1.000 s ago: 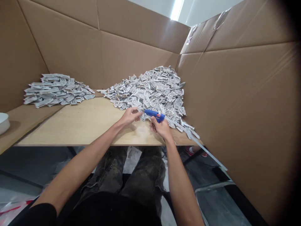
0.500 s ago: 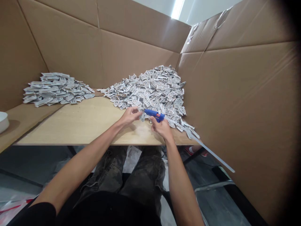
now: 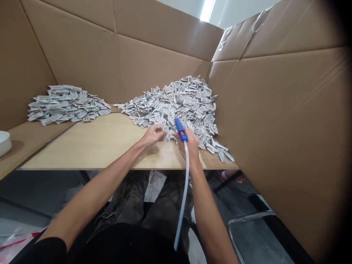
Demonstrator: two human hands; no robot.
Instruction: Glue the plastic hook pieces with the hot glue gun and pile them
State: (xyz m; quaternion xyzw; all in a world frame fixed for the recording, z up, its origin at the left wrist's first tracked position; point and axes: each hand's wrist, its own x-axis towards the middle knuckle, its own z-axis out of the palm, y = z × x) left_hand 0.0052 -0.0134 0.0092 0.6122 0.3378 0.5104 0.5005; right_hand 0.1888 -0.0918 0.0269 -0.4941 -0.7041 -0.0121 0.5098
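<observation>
My right hand (image 3: 189, 145) grips a blue glue gun (image 3: 180, 129) over the front of the wooden table (image 3: 96, 146). A long translucent glue stick (image 3: 183, 190) sticks out of the gun's back and points down toward me. My left hand (image 3: 152, 135) pinches a small grey-white patch (image 3: 166, 136) at the near edge of the big heap of patches (image 3: 178, 104). The gun's nozzle points away toward that heap, just right of the pinched patch.
A second, smaller pile of patches (image 3: 64, 104) lies at the back left. Cardboard walls (image 3: 275, 110) enclose the table at the back, left and right. A white bowl (image 3: 4, 141) sits at the far left edge. My legs are under the table; a metal frame (image 3: 247, 223) stands lower right.
My right hand has swung the glue gun round: the stick pointed out to the lower right before and now points down toward me. My left hand has stayed put.
</observation>
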